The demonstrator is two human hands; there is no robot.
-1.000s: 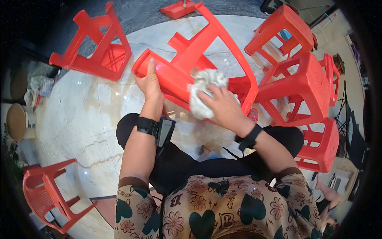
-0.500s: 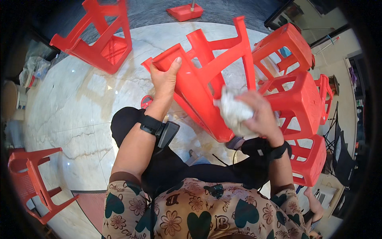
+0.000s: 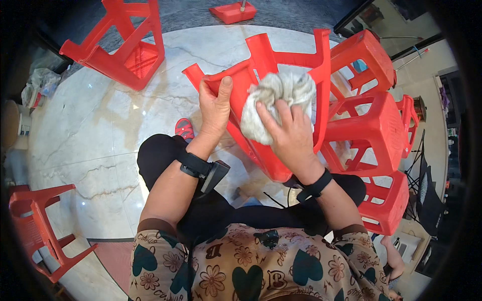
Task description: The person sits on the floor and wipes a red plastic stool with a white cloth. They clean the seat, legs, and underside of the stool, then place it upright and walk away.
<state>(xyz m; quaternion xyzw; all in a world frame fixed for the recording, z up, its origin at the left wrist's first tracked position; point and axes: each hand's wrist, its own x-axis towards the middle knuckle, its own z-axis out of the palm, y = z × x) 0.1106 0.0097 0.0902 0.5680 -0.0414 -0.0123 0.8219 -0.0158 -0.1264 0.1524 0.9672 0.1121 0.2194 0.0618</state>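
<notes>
A red plastic stool point(image 3: 246, 145) is tipped over in front of me, its legs pointing away and its seat end near my knees. My left hand point(image 3: 216, 103) grips one of its legs on the left, thumb on top. My right hand point(image 3: 291, 130) presses a crumpled whitish cloth point(image 3: 273, 98) against the stool between its legs. The fingers are spread over the cloth, which hides part of the stool's frame behind it.
Several red stools stand close on the right, among them one stool point(image 3: 371, 125). Another red stool point(image 3: 125, 55) lies tipped at the far left. A red chair point(image 3: 45, 231) is at the near left. A red dustpan point(image 3: 233, 12) lies at the back.
My right hand has moved left and up with the cloth, from the stool's right side to between its legs. The stool has turned slightly, and my left hand keeps its hold.
</notes>
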